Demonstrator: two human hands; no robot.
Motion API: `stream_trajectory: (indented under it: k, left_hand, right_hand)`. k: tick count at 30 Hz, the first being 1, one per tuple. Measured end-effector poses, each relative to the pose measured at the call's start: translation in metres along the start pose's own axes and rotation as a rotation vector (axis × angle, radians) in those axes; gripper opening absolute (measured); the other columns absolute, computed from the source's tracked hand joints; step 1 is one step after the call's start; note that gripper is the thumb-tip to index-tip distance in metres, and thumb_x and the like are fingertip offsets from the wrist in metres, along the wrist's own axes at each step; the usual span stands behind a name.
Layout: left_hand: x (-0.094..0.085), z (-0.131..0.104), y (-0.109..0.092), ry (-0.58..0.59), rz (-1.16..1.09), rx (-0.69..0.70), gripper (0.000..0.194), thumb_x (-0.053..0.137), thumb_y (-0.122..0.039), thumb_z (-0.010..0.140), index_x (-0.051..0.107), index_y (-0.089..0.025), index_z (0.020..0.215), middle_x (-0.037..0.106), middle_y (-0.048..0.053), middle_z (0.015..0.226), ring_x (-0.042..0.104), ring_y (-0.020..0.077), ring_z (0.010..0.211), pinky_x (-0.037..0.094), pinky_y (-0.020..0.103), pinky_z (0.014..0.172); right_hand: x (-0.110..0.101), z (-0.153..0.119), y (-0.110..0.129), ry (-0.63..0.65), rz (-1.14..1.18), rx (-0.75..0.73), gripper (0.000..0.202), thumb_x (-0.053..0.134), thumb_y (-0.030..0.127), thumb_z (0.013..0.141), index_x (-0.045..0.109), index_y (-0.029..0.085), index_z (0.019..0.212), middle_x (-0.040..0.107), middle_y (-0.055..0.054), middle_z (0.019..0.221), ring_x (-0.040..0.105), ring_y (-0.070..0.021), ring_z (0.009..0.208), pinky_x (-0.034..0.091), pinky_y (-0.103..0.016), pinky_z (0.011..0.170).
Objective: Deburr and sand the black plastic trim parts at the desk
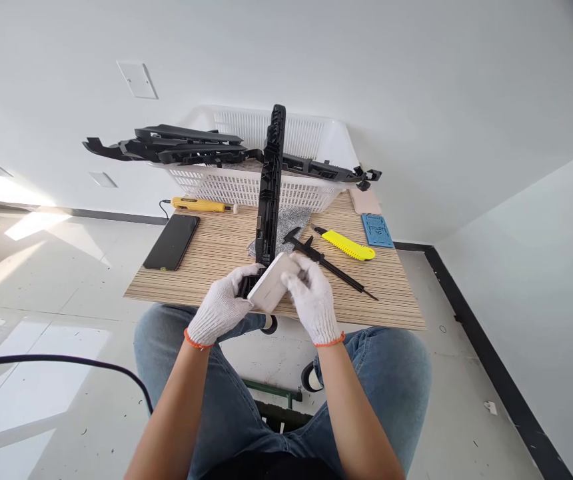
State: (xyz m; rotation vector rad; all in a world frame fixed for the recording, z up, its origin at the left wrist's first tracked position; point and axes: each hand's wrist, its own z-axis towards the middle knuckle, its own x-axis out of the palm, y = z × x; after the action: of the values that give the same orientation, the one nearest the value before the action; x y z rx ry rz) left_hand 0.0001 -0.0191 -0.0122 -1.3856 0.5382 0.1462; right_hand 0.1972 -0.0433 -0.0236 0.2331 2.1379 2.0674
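Note:
My left hand [219, 308], in a white knit glove with an orange cuff, is closed around the near end of a long black ribbed plastic trim piece [269, 193]. The piece points away from me and rises in front of the basket. In my right hand [312, 299], gloved the same way, is a flat white rectangular block [272, 283], held between thumb and fingers. This block lies against the near end of the trim piece and hides part of it. Its lower left corner is close to my left fingertips; whether they touch it I cannot tell.
A white plastic basket [206, 183] at the back carries several black trim pieces [186, 147]. On the wood-grain table [221, 250] lie a phone [172, 241], yellow corded tool [199, 205], black caliper [334, 268], yellow utility knife [346, 245], blue card [377, 231] and grey cloth [291, 219].

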Motion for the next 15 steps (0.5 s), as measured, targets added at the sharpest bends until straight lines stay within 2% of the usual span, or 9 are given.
stream_trajectory:
  k: [2,6,7,10,13,15]
  left_hand:
    - [0.0,0.0,-0.001,0.008,-0.002,0.001,0.054,0.078,-0.025,0.074,0.073,-0.022,0.127,0.079,0.007,0.131,0.074,0.0309,0.124,0.057,0.048,0.114]
    - [0.0,0.001,0.002,-0.018,0.012,0.011,0.05,0.08,-0.032,0.075,0.074,-0.023,0.124,0.081,0.007,0.127,0.075,0.031,0.122,0.056,0.051,0.116]
    - [0.0,0.001,0.002,-0.023,-0.005,0.011,0.048,0.08,-0.033,0.076,0.074,-0.023,0.123,0.081,0.007,0.127,0.075,0.0307,0.122,0.056,0.05,0.115]
    - [0.0,0.001,0.004,-0.027,-0.066,-0.002,0.046,0.08,-0.032,0.074,0.074,-0.023,0.119,0.081,0.008,0.126,0.075,0.0304,0.121,0.058,0.049,0.113]
    - [0.0,0.001,0.004,-0.016,-0.054,-0.005,0.046,0.08,-0.03,0.073,0.074,-0.024,0.118,0.081,0.008,0.126,0.075,0.0307,0.121,0.057,0.05,0.114]
    - [0.0,0.001,0.004,0.0,-0.049,0.002,0.048,0.081,-0.03,0.073,0.074,-0.024,0.12,0.08,0.007,0.127,0.075,0.0306,0.122,0.056,0.05,0.114]
  right_hand:
    - [0.001,0.001,0.002,0.035,0.001,0.031,0.051,0.082,0.046,0.08,0.073,0.025,0.126,0.068,-0.003,0.092,0.06,-0.0165,0.071,0.053,-0.029,0.058]
    - [0.0,0.002,0.009,-0.124,0.143,0.13,0.059,0.077,0.046,0.08,0.065,0.024,0.133,0.064,0.001,0.086,0.052,-0.0109,0.057,0.046,-0.025,0.048]
    - [-0.001,0.002,0.011,-0.104,0.15,0.144,0.062,0.078,0.045,0.079,0.063,0.024,0.136,0.064,0.002,0.086,0.052,-0.0104,0.057,0.046,-0.024,0.047]
    - [-0.004,0.001,0.014,0.079,0.128,0.202,0.069,0.083,0.04,0.076,0.06,0.027,0.14,0.063,0.004,0.083,0.053,-0.0098,0.055,0.045,-0.022,0.046]
    - [-0.005,0.0,0.016,0.094,0.149,0.208,0.063,0.079,0.04,0.08,0.06,0.027,0.138,0.064,0.004,0.083,0.053,-0.0096,0.053,0.046,-0.022,0.044]
    - [-0.004,0.0,0.016,0.153,0.13,0.183,0.06,0.082,0.038,0.077,0.063,0.027,0.133,0.067,0.002,0.088,0.059,-0.011,0.059,0.049,-0.022,0.047]
